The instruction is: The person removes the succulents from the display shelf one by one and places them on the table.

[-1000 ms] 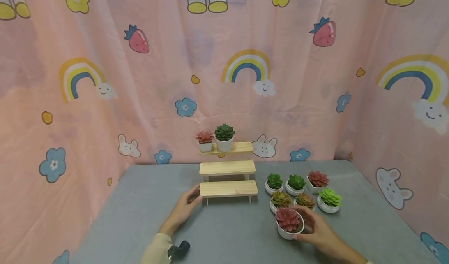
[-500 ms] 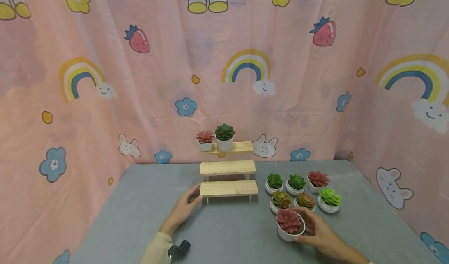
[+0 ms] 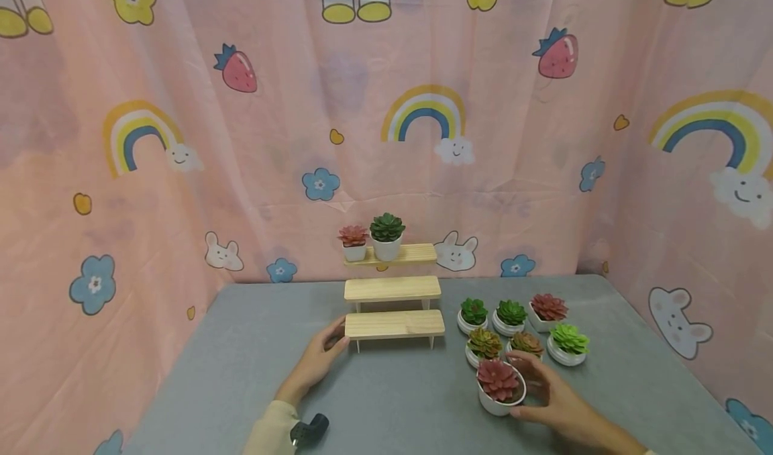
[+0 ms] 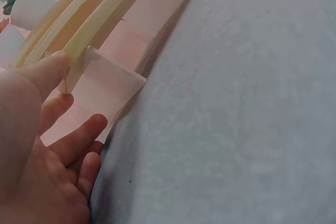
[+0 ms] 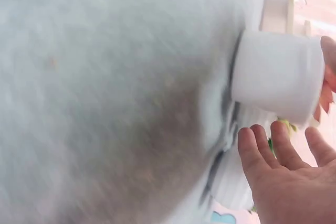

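Observation:
My left hand (image 3: 317,358) pinches the left end of the lowest step of a wooden plant stand (image 3: 394,324), thumb on the board and a finger under it in the left wrist view. A dark red succulent in a round white pot (image 3: 497,389) stands on the table at the front of the plant group. Beside that pot is my right hand (image 3: 552,398), fingers spread. The right wrist view shows a gap between the fingers and the white pot (image 5: 278,74), with the thumb close to its rim.
On the stand's top step are a pink succulent (image 3: 353,242) and a dark green succulent (image 3: 386,235). Behind the dark red one stand several potted succulents, including a bright green one (image 3: 568,344) and a red one (image 3: 546,312). A patterned pink curtain (image 3: 272,139) backs the grey table (image 3: 241,327).
The right hand has loosened from the dark red succulent's pot and moved slightly right, its fingers spreading. The pot shifted slightly toward the front right earlier. The left hand keeps its place on the stand.

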`<state>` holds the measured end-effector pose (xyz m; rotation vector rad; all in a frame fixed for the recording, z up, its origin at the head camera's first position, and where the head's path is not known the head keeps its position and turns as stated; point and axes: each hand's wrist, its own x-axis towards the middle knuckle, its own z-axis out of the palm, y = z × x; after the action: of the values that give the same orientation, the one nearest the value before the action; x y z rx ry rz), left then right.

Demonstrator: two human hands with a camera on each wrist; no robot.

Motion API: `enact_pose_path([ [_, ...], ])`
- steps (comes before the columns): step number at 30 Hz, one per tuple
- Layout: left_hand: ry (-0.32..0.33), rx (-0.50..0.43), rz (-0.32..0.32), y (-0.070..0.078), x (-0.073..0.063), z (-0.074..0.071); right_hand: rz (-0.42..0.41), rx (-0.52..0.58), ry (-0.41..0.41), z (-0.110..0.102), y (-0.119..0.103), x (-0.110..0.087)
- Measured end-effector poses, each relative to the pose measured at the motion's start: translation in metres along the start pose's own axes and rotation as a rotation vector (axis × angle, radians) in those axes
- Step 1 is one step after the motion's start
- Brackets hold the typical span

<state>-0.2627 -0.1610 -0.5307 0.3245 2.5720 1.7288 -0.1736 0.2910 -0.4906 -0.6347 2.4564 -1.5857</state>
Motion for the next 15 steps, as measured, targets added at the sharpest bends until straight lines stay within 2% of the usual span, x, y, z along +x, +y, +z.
enact_pose_path([
  [7,0.014,-0.016,0.008,0.002,0.0,0.0,-0.135,-0.139,0.066,-0.013,-0.016,-0.001],
  [15,0.011,-0.014,0.016,0.001,-0.001,0.0,-0.163,-0.221,0.117,-0.028,-0.04,0.009],
])
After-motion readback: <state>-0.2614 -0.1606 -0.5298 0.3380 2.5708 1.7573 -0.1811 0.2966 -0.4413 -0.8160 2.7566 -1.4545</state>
